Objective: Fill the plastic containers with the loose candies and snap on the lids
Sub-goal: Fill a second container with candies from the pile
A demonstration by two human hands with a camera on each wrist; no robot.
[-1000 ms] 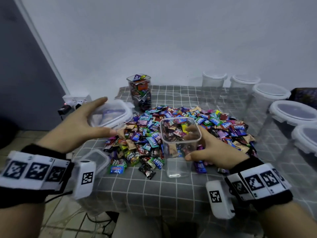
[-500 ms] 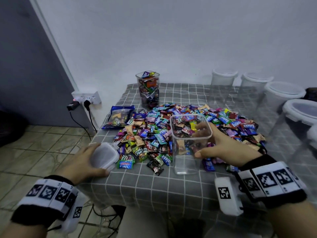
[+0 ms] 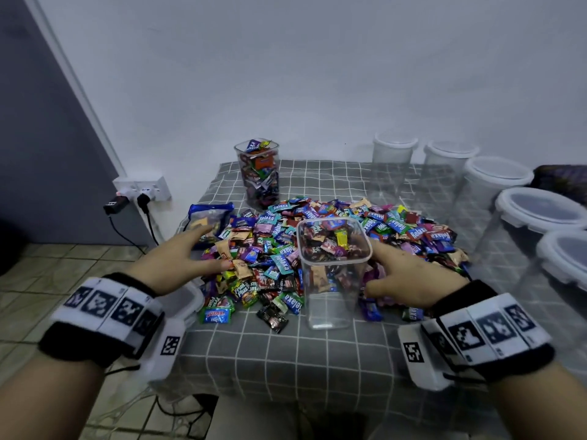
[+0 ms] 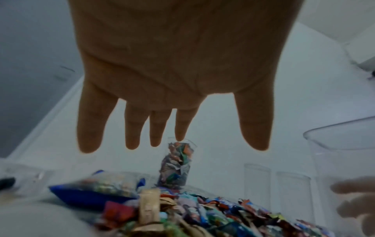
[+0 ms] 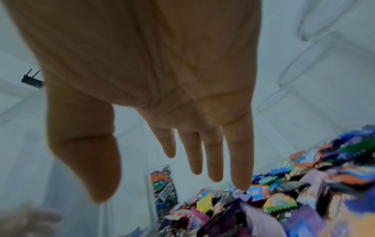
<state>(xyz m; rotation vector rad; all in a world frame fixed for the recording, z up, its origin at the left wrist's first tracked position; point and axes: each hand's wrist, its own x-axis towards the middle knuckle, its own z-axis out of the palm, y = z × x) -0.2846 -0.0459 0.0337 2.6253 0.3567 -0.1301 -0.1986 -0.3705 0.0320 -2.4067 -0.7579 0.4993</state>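
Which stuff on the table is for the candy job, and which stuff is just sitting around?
For the job:
- candy pile
- open container by the right hand
- filled container at the back
- lidded containers on the right
- loose lid under the left hand

Just lying about:
- blue bag
- wall socket with plugs

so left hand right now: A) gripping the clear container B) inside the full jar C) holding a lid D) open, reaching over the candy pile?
D: the left hand has straight, spread fingers holding nothing, above the loose candies.
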